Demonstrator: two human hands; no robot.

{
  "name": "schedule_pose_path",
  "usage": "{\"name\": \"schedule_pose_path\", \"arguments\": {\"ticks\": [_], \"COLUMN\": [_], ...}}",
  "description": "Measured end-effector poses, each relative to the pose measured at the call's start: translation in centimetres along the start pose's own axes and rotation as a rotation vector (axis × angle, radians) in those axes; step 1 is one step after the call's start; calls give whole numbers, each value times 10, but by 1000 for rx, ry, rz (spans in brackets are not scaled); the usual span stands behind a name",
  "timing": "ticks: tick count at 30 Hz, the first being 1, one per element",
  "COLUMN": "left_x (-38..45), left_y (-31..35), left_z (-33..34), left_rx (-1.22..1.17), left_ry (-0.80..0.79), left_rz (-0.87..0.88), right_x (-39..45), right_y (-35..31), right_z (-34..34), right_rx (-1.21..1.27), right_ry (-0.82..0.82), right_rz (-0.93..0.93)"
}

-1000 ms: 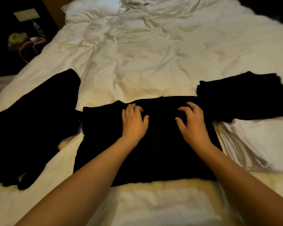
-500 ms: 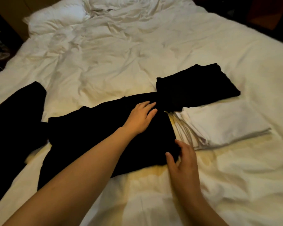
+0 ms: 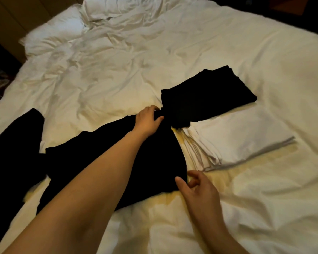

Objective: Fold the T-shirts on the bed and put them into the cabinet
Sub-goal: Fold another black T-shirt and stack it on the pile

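A black T-shirt point(image 3: 154, 158), partly folded, lies flat across the near middle of the bed point(image 3: 264, 208). My left hand point(image 3: 148, 120) reaches over it and grips its far right corner, fingers curled round the edge. My right hand point(image 3: 196, 186) pinches the near right corner between thumb and forefinger. Just beyond that, a folded black T-shirt point(image 3: 207, 96) rests on the bedding. A stack of folded white T-shirts point(image 3: 237, 138) sits beside it, nearer to me. The cabinet is out of view.
A crumpled black garment point(image 3: 13, 153) lies at the bed's left edge. White pillows point(image 3: 57, 33) sit at the head of the rumpled bed. Dark furniture stands past the left side.
Both hands left the middle of the shirt and went to its right edge. The left now grips the far corner, the right pinches the near corner. My view swung right.
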State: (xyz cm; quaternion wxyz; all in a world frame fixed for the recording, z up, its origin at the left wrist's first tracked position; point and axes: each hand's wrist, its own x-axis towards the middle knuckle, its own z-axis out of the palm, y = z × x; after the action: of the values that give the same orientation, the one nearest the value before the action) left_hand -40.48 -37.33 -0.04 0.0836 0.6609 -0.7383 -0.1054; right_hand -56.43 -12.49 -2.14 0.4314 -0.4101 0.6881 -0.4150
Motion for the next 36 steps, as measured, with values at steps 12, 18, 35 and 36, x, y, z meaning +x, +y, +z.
{"name": "schedule_pose_path", "arguments": {"ticks": [12,18,35,36], "left_x": [23,21,20,19], "left_y": [-3,-7,6,5], "left_z": [-14,-14,-20,-16], "left_rx": [-176,-254,-370,-351], "left_ry": [-29,-32,28,20], "left_rz": [-85,-127,-172,-189], "right_x": [-5,-6,2,2], "right_y": [-9,-17,-2,-1], "right_z": [-1,-3,-4,-3], "right_rx": [494,569,269,255], "right_ry": [-101,-64,185,191], "right_rz": [-59,-150,-135,-144]}}
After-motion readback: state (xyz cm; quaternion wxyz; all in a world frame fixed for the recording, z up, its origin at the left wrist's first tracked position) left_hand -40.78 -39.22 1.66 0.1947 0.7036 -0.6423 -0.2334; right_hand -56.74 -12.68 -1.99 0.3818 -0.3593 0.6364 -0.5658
